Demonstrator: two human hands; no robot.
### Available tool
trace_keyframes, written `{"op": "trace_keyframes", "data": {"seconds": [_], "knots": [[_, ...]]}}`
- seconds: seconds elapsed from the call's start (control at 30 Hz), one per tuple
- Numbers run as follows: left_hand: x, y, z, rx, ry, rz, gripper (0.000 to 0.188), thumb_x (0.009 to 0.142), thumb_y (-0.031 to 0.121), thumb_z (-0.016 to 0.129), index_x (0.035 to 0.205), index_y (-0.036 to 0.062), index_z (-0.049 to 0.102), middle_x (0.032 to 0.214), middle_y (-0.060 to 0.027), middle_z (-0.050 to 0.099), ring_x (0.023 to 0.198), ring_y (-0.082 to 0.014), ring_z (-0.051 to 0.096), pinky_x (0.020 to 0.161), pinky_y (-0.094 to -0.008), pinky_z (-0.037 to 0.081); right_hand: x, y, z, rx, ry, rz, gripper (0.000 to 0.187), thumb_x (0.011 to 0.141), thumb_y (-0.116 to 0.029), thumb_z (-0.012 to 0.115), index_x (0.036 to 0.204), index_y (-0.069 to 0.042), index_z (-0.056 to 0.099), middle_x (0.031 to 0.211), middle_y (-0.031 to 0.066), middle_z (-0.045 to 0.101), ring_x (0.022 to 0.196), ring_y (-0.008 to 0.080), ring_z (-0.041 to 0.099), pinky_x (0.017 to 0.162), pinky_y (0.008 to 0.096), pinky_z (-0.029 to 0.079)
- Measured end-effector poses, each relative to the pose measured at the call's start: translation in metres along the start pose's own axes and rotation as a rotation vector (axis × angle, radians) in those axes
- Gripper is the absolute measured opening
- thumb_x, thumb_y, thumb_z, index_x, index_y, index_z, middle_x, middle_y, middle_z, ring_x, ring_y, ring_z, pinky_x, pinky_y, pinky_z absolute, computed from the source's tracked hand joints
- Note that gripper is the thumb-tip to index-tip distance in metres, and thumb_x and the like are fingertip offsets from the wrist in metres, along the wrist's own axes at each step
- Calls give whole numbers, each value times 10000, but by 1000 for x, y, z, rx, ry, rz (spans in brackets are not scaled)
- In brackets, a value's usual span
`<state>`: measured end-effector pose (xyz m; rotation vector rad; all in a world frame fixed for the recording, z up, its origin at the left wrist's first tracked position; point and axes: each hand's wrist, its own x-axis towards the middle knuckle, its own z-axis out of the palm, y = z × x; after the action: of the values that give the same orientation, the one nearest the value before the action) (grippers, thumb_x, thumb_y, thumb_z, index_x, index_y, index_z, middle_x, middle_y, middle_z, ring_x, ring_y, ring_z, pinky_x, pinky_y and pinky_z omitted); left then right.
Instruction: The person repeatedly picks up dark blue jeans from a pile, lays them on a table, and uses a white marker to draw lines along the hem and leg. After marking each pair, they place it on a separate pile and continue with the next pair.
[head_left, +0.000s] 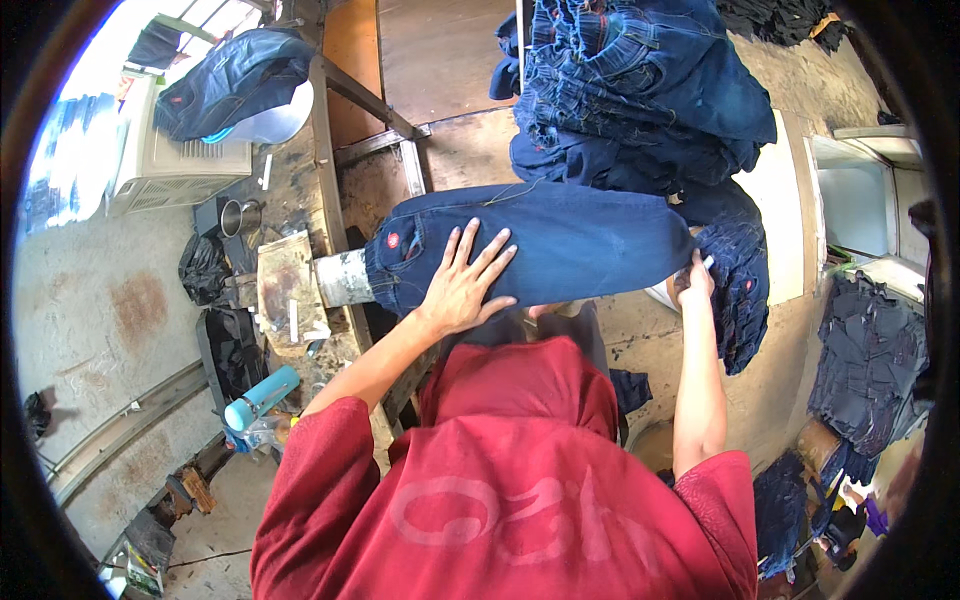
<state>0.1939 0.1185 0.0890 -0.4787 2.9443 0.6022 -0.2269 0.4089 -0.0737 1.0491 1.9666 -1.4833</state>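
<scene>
A pair of dark blue jeans (570, 235) is pulled lengthwise over a horizontal form. Its pale, worn end (343, 278) sticks out of the denim on the left. My left hand (463, 282) rests on the denim with its fingers spread, close to a small round red patch (392, 240). At the right end of the denim, my right hand (693, 282) is closed, and a small white piece shows at its fingers. Whether that hand also grips the cloth is hidden.
A tall heap of jeans (640, 90) stands beyond the form, with more denim (735, 280) hanging at its right. The wooden bench (290, 140) on the left bears a metal mug (240, 217) and a turquoise bottle (262, 397). Dark garments (868, 360) lie at far right.
</scene>
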Motion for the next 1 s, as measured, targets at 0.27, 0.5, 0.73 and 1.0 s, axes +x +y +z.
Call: {"op": "trace_keyframes", "data": {"seconds": [0.27, 0.5, 0.73, 1.0], "knots": [[56, -120, -46, -399, -54, -257, 588, 911, 534, 854, 1234, 44, 815, 1232, -218, 793, 1182, -386, 746, 992, -472, 587, -164, 28, 3, -219, -252, -712, 163, 1155, -224, 610, 1178, -64, 629, 889, -9, 605, 710, 69, 546, 603, 248, 460], [78, -142, -33, -270, 105, 83, 389, 955, 341, 848, 1116, 8, 731, 1067, -212, 771, 977, -443, 747, 875, -479, 603, -388, 98, 99, -539, -459, -1394, 288, 960, -36, 819, 1229, -31, 717, 989, 140, 832, 836, 233, 825, 714, 360, 640], [106, -175, -48, -592, -216, 190, 388, 850, 288, 945, 931, -40, 753, 852, -200, 695, 771, -400, 690, 717, -459, 546, -408, 123, 150, -755, -450, -1485, 239, 950, -96, 791, 1189, -83, 782, 797, 56, 768, 605, 220, 710, 571, 356, 580], [105, -180, -33, -763, -75, 180, 176, 843, 102, 906, 961, 2, 823, 807, -159, 650, 709, -354, 673, 636, -436, 534, -407, 136, 178, -949, -364, -1431, 179, 917, -105, 787, 1095, -106, 792, 691, 35, 691, 542, 218, 647, 521, 363, 528]]}}
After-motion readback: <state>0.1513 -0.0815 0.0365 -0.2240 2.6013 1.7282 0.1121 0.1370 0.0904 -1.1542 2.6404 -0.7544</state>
